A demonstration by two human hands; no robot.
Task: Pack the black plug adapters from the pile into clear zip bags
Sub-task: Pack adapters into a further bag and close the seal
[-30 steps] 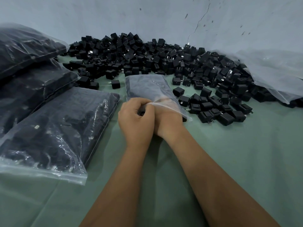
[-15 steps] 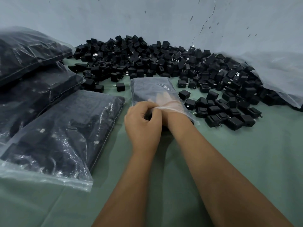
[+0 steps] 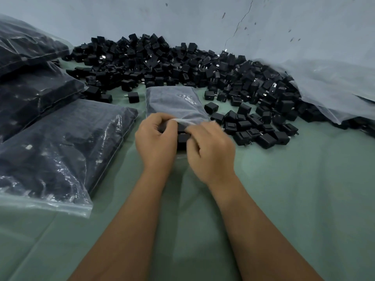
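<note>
While both hands work at its near opening, the small clear zip bag (image 3: 174, 103) lies flat on the pale green cloth surface (image 3: 294, 189), already dark with black plug adapters packed inside. At the mouth's left corner, the left hand (image 3: 155, 142) curls its fingers and thumb around the plastic lip. Just beside it, the right hand (image 3: 211, 153) pinches the lip's other side, and a few adapters show in the gap between the 2 hands. Beyond the grip and curving off to its right spreads the loose pile of black plug adapters (image 3: 203, 67), its nearest pieces almost touching the bag. Left of the grip, well apart, sit 3 large filled clear zip bags (image 3: 60, 142), stacked and overlapping. Far right of the grip, crumpled translucent plastic sheeting (image 3: 334, 86) drapes over the pile's edge.
</note>
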